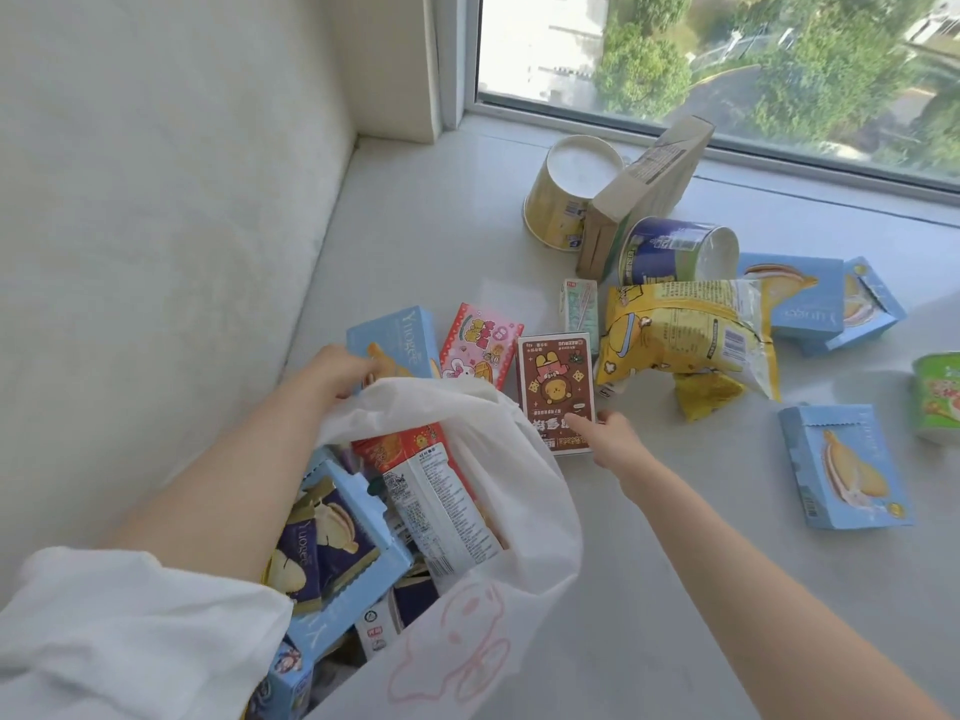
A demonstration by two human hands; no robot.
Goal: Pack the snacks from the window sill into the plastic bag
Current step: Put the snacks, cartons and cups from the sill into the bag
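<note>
The rim of the white plastic bag is pinched shut in the left hand and held open at its far-left edge. The bag is already part-filled: a blue box, a red-and-white packet and smaller cartons are seen below that grip. The brown snack box is touched at its near-right corner by the right hand, fingers curled against the edge; whether the box is truly clamped cannot be told. The box lies flat on the window sill, just right of the bag mouth.

Left of the brown box a pink box is seen, and beyond the left hand a light blue box. Past the right hand's fingertips a yellow crisp bag is lying, with a small green carton beside it. Farther off a yellow tub, a tan box and a blue can are clustered. To the right of the right hand further blue boxes and a green cup remain on the sill.
</note>
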